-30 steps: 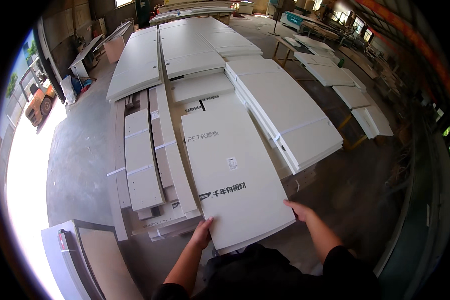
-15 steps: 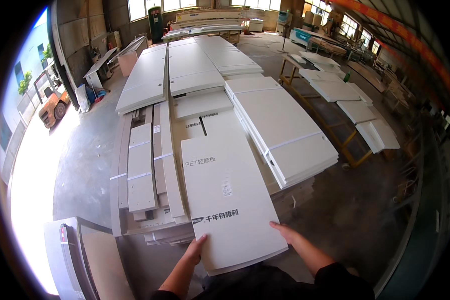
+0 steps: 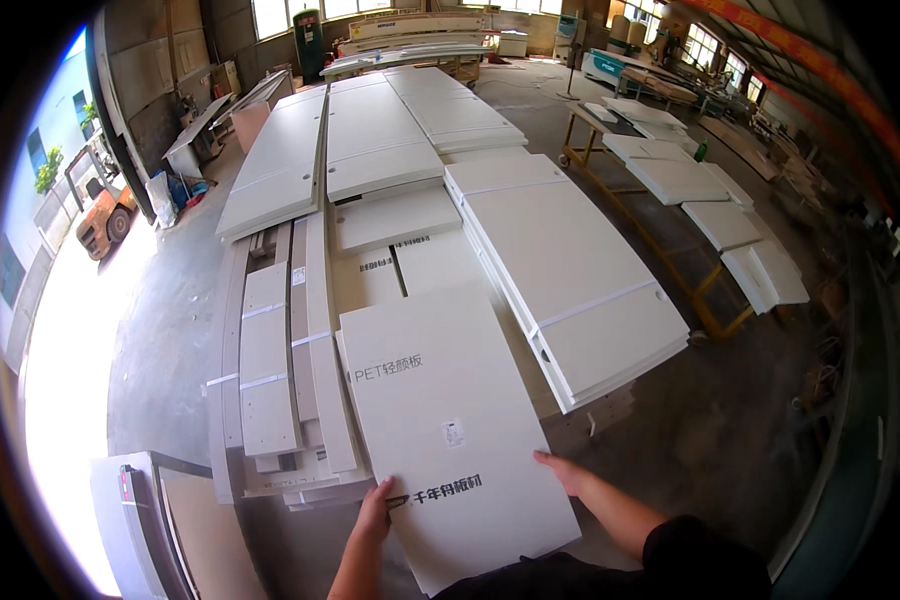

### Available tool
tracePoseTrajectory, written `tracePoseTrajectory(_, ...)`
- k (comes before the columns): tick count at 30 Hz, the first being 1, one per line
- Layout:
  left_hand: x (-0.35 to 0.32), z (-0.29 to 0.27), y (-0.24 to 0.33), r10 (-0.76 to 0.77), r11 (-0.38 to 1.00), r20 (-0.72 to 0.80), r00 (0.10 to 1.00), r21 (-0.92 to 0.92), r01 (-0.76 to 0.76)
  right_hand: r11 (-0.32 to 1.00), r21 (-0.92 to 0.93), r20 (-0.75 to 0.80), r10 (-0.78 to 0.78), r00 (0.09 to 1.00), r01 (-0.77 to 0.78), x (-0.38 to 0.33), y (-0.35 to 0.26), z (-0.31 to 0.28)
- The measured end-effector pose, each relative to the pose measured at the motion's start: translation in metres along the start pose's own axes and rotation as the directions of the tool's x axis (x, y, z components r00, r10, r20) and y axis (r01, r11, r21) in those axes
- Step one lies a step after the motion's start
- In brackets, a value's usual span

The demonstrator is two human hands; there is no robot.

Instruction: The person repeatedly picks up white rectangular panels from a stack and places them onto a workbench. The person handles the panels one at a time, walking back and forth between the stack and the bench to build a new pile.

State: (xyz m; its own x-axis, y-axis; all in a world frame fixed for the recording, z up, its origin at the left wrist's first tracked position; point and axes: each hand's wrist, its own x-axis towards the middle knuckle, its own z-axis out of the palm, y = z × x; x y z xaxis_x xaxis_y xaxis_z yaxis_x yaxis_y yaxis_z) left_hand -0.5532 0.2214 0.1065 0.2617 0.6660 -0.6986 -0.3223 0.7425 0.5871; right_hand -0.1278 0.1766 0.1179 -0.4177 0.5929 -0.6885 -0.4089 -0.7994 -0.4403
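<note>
A large white rectangular board with dark print on it lies tilted in front of me, its near end pulled off the stack. My left hand grips its left edge close to the near corner. My right hand presses on its right edge, thumb on top. Under the board's far end are more flat white panels and a brown sheet. Narrow white strips bound with tape lie just left of the board.
A thick stack of wide white panels sits to the right. Long panel stacks run into the distance. A metal trolley with smaller panels stands right. An upright board pack is at lower left. An orange forklift waits by the bright doorway.
The board has slid toward me and now hangs further off the stack, uncovering the panels beyond it. Both hands keep the same hold on its edges. My view has shifted back.
</note>
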Motion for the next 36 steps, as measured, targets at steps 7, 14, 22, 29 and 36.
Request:
tracePoseTrajectory(7, 0.033, 0.034, 0.006, 0.128, 0.988, -0.093, 0.987, -0.076, -0.135, 0.940, -0.311, -0.276, -0.233, 0.932, 0.143, 0.016, -0.031, 0.007)
tracePoseTrajectory(14, 0.012, 0.028, 0.007, 0.083, 0.994, -0.201, 0.976, 0.083, -0.068, 0.820, -0.492, -0.256, -0.456, 0.853, 0.291, -0.010, -0.013, 0.013)
tracePoseTrajectory(22, 0.002, 0.029, -0.045, 0.158, 0.984, -0.204, 0.966, 0.116, -0.136, 0.601, -0.752, -0.233, -0.627, 0.744, 0.271, -0.111, -0.021, 0.029)
tracePoseTrajectory(29, -0.048, 0.132, -0.073, 0.286, 0.950, -0.074, 0.955, 0.155, -0.272, 0.524, -0.706, -0.178, -0.782, 0.597, 0.475, -0.267, 0.011, -0.031)
tracePoseTrajectory(36, -0.082, 0.364, -0.133, 0.418, 0.871, 0.219, 0.881, 0.179, -0.458, 0.530, -0.421, -0.329, -0.845, 0.421, 0.736, -0.374, 0.083, -0.165)
